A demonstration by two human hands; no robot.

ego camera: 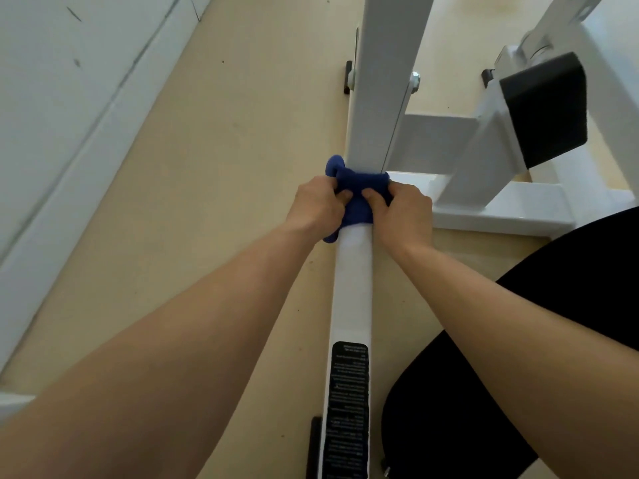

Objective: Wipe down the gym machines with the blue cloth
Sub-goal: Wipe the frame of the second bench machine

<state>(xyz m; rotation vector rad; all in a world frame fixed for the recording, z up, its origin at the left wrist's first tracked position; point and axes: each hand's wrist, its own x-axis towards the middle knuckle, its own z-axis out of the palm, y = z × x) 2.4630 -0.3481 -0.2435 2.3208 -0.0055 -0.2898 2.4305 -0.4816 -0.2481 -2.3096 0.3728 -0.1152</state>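
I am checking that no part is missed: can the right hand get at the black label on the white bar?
Probably yes. The right hand grips the blue cloth on the white bar, and the black label sits nearer the body on that bar, uncovered.

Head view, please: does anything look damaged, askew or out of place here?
Nothing serious. The left hand and right hand grip the blue cloth over the white frame bar; only small dark scuffs mark the wall.

blue cloth (359,191): soft, matt fabric | machine frame (352,271): smooth white-painted metal | floor (224,167): matt beige
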